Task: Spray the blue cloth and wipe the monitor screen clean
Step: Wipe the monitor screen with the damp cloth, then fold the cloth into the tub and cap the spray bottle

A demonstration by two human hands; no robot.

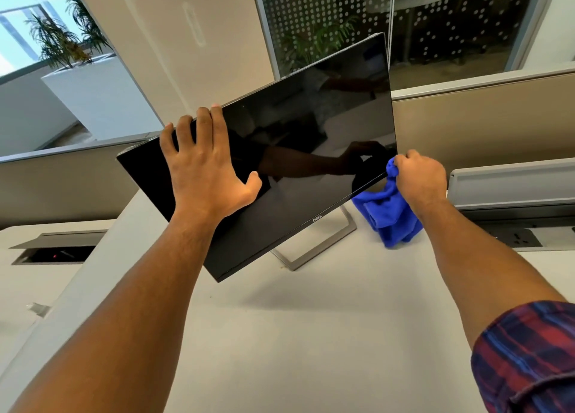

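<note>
one monitor [311, 138] stood tilted on one white desk [280, 334], its dark screen unlit, its silver stand [314, 247] touching the desk beneath it. two bare hands worked on it. left hand [205, 169] lay flat on the screen toward nine o'clock, four fingers straight and spread with their tips hooked over the top edge, thumb splayed toward three o'clock, gripping nothing. right hand [420, 179] sat at the screen's lower corner, toward three o'clock, fingers curled tight round one blue cloth [385, 213]; the cloth touched the bottom bezel and hung bunched down toward the desk. one plaid sleeve [525, 359] showed at five o'clock. one open cable hatch [59, 247] lay at nine o'clock, one socket panel [519, 238] at three o'clock.
</note>
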